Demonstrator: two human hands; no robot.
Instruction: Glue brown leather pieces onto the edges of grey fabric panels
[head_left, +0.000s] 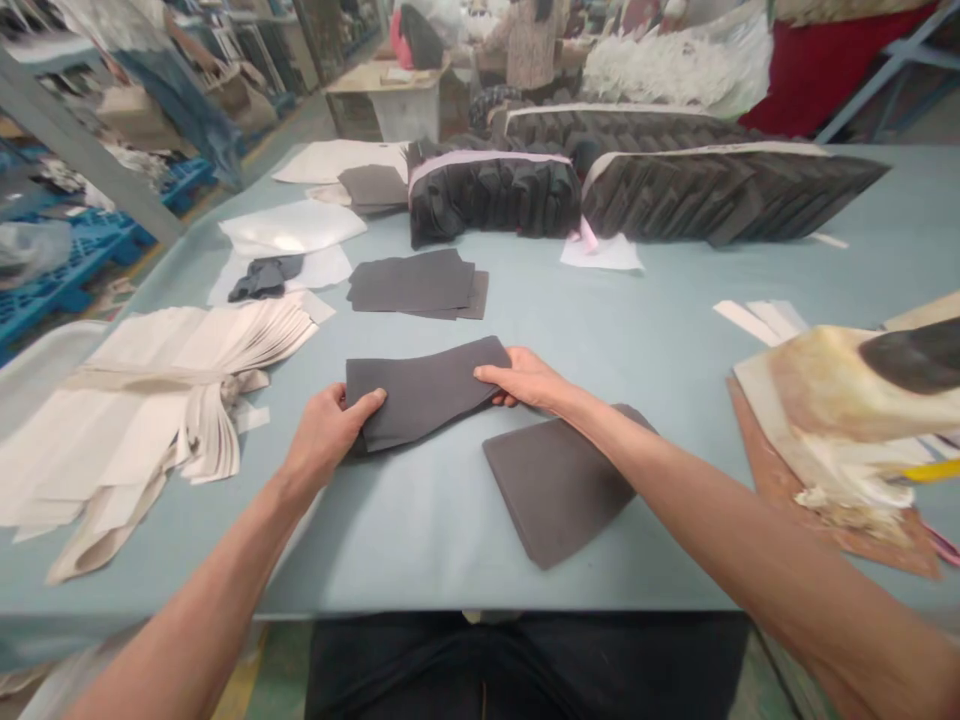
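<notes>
A thin stack of dark grey fabric pieces (424, 390) lies on the pale blue table (645, 330) in front of me. My left hand (326, 435) grips its left end, thumb on top. My right hand (525, 378) grips its right end, fingers curled under the edge. A second stack of the same grey pieces (559, 485) lies flat just below my right wrist. Another small grey stack (416, 283) rests farther back on the table.
Cream-white fabric pieces (150, 400) are piled at the left. Bundled black pieces (491, 190) and a long black row (720, 190) sit at the back. A stained board with glue and a brush (847, 410) lies at the right. People stand beyond the table.
</notes>
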